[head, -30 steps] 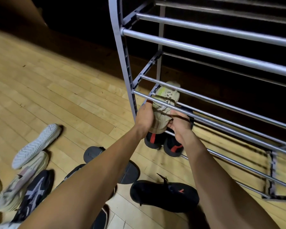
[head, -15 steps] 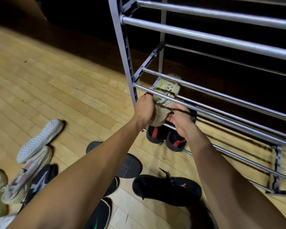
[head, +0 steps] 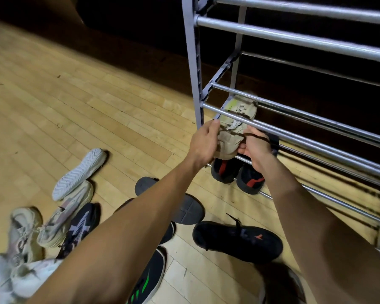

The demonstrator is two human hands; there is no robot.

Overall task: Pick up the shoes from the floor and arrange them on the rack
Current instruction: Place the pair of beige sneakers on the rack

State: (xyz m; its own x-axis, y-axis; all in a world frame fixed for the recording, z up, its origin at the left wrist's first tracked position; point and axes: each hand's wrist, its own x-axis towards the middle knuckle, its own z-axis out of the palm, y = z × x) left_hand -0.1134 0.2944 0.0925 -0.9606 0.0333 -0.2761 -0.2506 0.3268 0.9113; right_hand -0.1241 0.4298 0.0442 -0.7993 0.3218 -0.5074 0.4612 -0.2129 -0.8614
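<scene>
Both hands (curled) around beige sneaker

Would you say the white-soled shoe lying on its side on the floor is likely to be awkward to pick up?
Probably not. The white-soled shoe lies tipped against a beige sneaker, so it may flop flat when nudged. Its ridged sole looks grippy rather than slippery. It seems a light sneaker, likely stiff enough to lift by one end, though blur hides its upper.
</scene>
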